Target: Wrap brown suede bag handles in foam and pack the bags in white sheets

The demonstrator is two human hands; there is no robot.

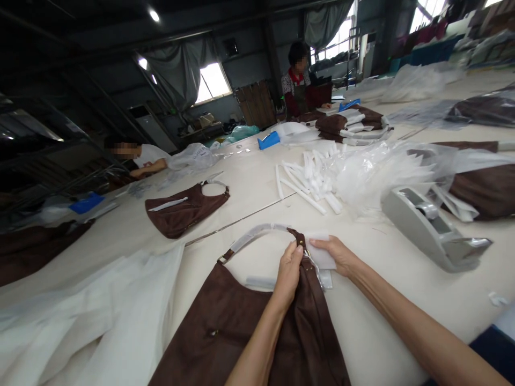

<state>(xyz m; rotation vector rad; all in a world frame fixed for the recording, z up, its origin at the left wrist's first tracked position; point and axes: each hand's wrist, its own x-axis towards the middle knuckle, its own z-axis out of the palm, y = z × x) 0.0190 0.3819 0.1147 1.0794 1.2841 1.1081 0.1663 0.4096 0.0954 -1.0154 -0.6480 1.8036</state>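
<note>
A dark brown handbag (233, 321) lies on the table in front of me, its strap (257, 233) arched away from me and wrapped in pale film. My left hand (288, 271) grips the bag's upper right corner, just below the strap's buckle end. Beside that corner, my right hand (336, 254) pinches a small white foam sheet (322, 252) between thumb and fingers. The sheet sits close against the strap's metal ring. A clear plastic piece (325, 280) hangs below it at the bag's edge.
A grey tape dispenser (434, 230) stands at right. White foam strips (309, 177) and thin white sheets (374, 171) are heaped mid-table. Another brown handbag (187, 209) lies farther left; white sheets (100, 316) cover the near left. Two people (298, 86) are across the table.
</note>
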